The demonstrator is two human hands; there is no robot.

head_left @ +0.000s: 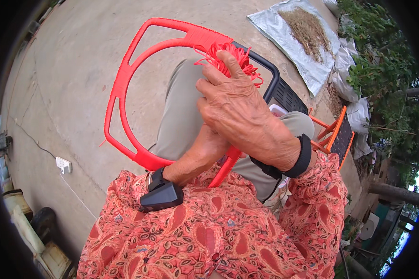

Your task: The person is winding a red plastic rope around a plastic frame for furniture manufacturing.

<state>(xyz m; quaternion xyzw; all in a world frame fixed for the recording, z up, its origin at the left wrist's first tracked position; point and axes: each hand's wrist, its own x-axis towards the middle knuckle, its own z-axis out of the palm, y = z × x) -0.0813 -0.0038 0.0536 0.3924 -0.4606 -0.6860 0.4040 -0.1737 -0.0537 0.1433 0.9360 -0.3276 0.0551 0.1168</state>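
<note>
A tubular frame (122,79), wound closely in red cord, lies tilted across my lap. It has a round inner loop inside an angular outer loop. Bare black tube (271,69) shows on its right side. My right hand (239,104) is closed on a loose bundle of red cord (228,55) by the end of the wound part. Beneath it my left hand (209,143) crosses over from the left, close to the lower part of the frame. The right hand covers most of the left one, so its fingers are hidden.
To the right stands an orange-framed stool (342,135) with a black top, near a black slotted panel (287,95). Dried plant matter (307,32) lies on a pale sheet (284,42), beside white sacks (357,114) and shrubs. A white power strip (64,165) with a cord is on the concrete at left.
</note>
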